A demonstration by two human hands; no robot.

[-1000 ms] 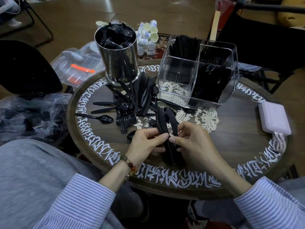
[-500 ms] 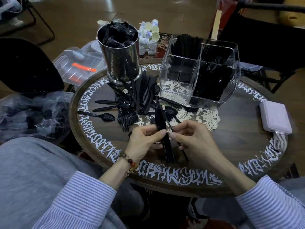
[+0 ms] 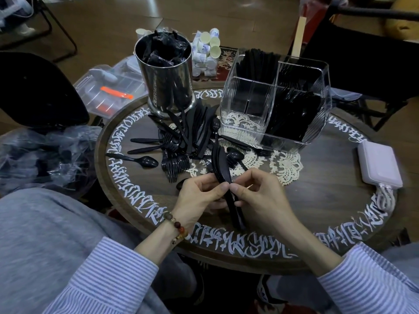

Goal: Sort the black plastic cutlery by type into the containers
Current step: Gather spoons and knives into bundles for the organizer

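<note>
Both hands meet over the near middle of the round tabletop [image 3: 317,200], thumb tips almost touching. The left hand [image 3: 199,196] comes in from the near-left, wrist bent a little upward, with a beaded bracelet [image 3: 178,230] at the wrist; its thumb and curled fingers pinch a stack of black knives [image 3: 223,168] from the left side. The right hand [image 3: 260,196] comes in from the near-right, palm turned down, and its thumb and bent fingers clamp the same stack from the right. The knives lie nested together, blades pointing toward the far edge and handles running down between the two palms toward the near edge (the handle ends show just below the hands).

Beyond the hands, a loose pile of black cutlery [image 3: 192,134] spreads across the middle of the tabletop, with forks [image 3: 174,162] at its near-left part and a single spoon [image 3: 140,160] lying apart toward the left edge. Another spoon [image 3: 234,155] rests on the lace doily [image 3: 288,166] just beyond the right hand. At the far edge stands a metal cylinder [image 3: 167,82] stuffed with black wrapped pieces. To its right, on the doily, sits a clear divided container [image 3: 274,100]: its far-left and right compartments hold black cutlery, and the near-left one looks bare. A pale power bank [image 3: 378,164] lies by the right edge.
</note>
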